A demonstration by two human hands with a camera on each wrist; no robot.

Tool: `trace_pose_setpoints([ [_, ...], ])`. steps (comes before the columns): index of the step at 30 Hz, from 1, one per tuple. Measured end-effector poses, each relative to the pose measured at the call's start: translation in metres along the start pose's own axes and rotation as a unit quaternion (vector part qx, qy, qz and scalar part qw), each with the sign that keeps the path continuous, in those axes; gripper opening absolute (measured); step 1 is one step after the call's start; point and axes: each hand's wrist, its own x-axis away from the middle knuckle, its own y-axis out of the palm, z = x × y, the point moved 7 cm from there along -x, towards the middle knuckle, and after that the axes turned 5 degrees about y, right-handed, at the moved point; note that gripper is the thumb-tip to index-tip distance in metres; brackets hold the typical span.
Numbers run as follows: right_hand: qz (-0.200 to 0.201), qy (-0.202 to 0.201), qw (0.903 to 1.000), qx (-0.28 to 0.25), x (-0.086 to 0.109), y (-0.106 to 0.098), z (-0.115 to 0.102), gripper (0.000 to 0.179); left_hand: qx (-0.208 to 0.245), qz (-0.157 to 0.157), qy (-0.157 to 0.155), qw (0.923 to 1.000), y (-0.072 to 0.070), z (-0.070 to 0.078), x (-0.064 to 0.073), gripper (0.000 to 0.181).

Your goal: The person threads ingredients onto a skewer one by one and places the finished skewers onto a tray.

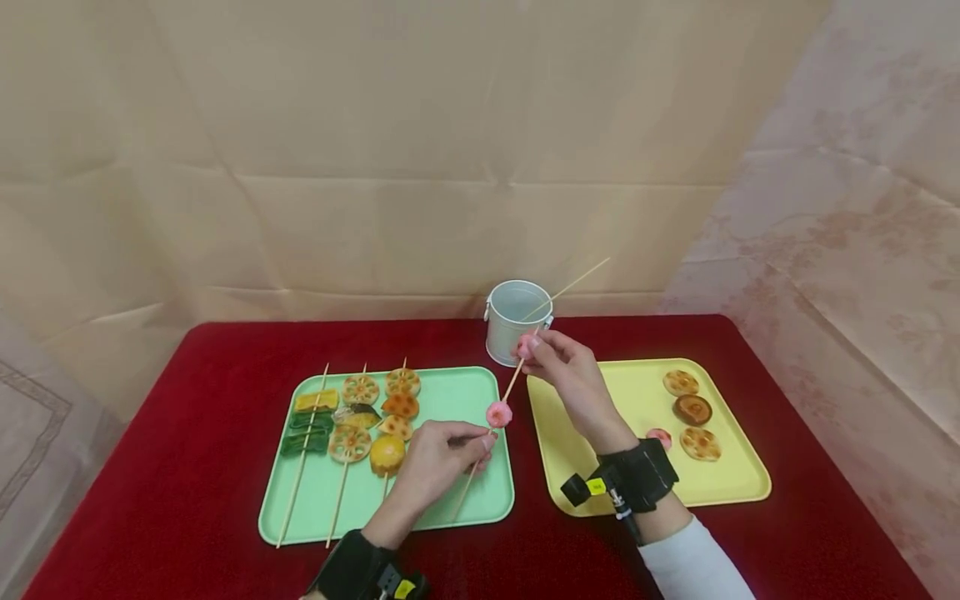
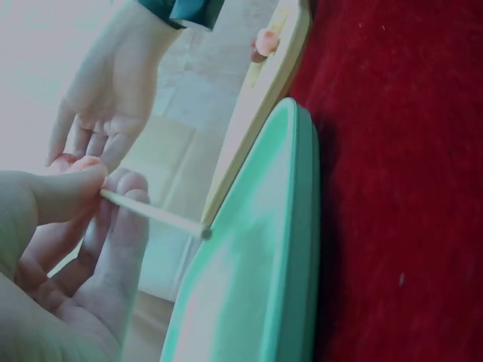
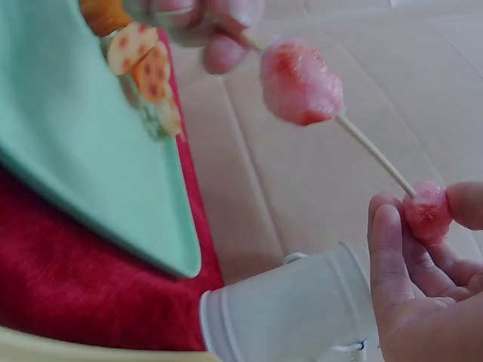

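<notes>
My left hand (image 1: pixel 437 462) pinches a thin wooden skewer (image 1: pixel 514 379) low on its shaft, over the right part of the green tray (image 1: pixel 442 527). A lumpy pink food ball (image 1: pixel 498 414) is threaded on it just above those fingers. At the upper end, my right hand (image 1: pixel 579 387) pinches a second pink ball (image 3: pixel 428 213) between thumb and fingers. In the right wrist view the skewer runs into this second ball, with bare stick between the two balls. The skewer's blunt lower end (image 2: pixel 202 232) sticks out below the left hand in the left wrist view.
Loaded skewers (image 1: pixel 347 492) with green leaves, lotus root slices and other pieces lie on the green tray's left. A yellow tray (image 1: pixel 558 479) at right holds round slices (image 1: pixel 701 444), a mushroom (image 1: pixel 692 409) and a pink piece (image 1: pixel 660 437). Behind, a white bucket (image 1: pixel 501 337) holds a bare skewer (image 1: pixel 577 280).
</notes>
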Motion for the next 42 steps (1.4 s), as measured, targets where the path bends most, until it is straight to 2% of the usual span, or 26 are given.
trace_pose_setpoints([
  [4,0.009,-0.001,0.9998,-0.018,-0.003,0.003,-0.001,0.041,0.016,0.011,-0.012,0.9997,0.0,-0.001,-0.001,0.017],
  [9,0.031,0.012,0.999,-0.029,-0.003,0.006,0.005,0.043,0.029,0.013,-0.01,0.9995,0.001,-0.001,0.001,0.017],
  [15,0.039,0.01,0.9987,-0.031,-0.002,0.012,0.009,0.041,0.015,0.021,-0.001,0.9997,-0.003,-0.003,0.002,0.015],
  [20,0.0,0.013,0.9999,-0.011,0.0,0.026,0.013,0.039,0.02,0.03,0.001,0.9994,-0.006,-0.002,0.001,0.014],
  [23,-0.029,0.01,0.9995,0.007,0.003,0.039,0.014,0.037,0.026,0.043,-0.012,0.9986,-0.011,-0.001,-0.001,0.014],
  [28,-0.029,0.006,0.9994,0.017,0.006,0.045,0.016,0.037,0.027,0.057,-0.015,0.9979,-0.015,0.0,-0.002,0.014],
  [38,-0.054,0.032,0.9968,0.05,0.011,0.049,0.025,0.034,0.0,0.046,-0.014,0.9989,-0.015,-0.006,-0.001,0.013],
  [42,-0.06,0.03,0.9968,0.044,0.008,0.049,0.025,0.035,0.004,0.046,-0.009,0.9989,-0.017,-0.007,-0.002,0.013],
])
